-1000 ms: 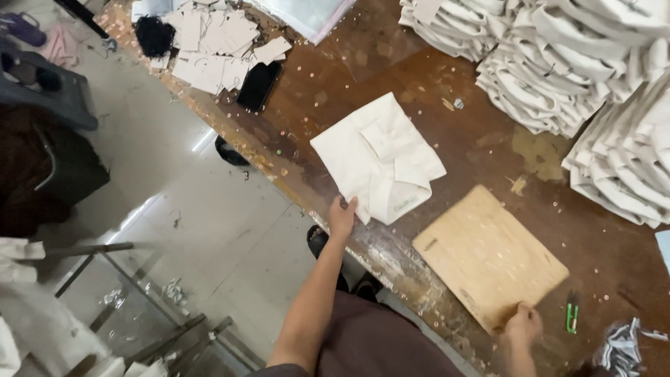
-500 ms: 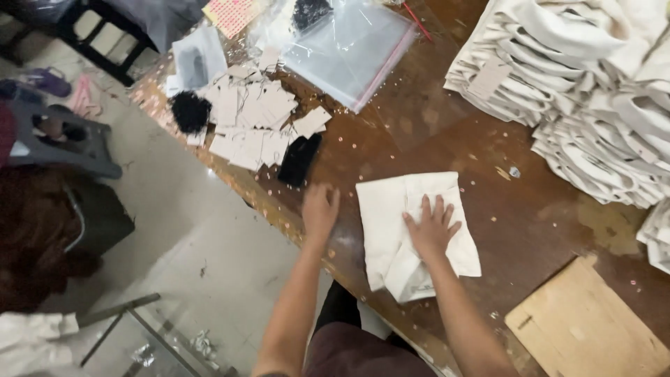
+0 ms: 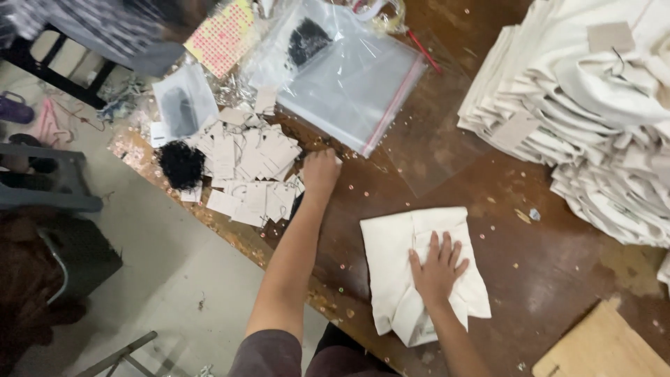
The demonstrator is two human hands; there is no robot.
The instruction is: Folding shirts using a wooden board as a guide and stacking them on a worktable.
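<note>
A: Where is the cloth (image 3: pixel 419 272)?
B: On the table (image 3: pixel 558 272), at 6 o'clock, folded. The right hand (image 3: pixel 438 269) lies flat on it, grip released, fingers spread.

A: And the left hand (image 3: pixel 321 173)?
B: At 12 o'clock from the cloth, curled at the edge of the tags (image 3: pixel 244 171). Whether its grip grasps 1, I cannot tell.

A: The risk?
B: I judge a careless pull could drag several tags off the table edge at 9 o'clock. The cloth's loose fold could slip open if the palm lifts.
</note>
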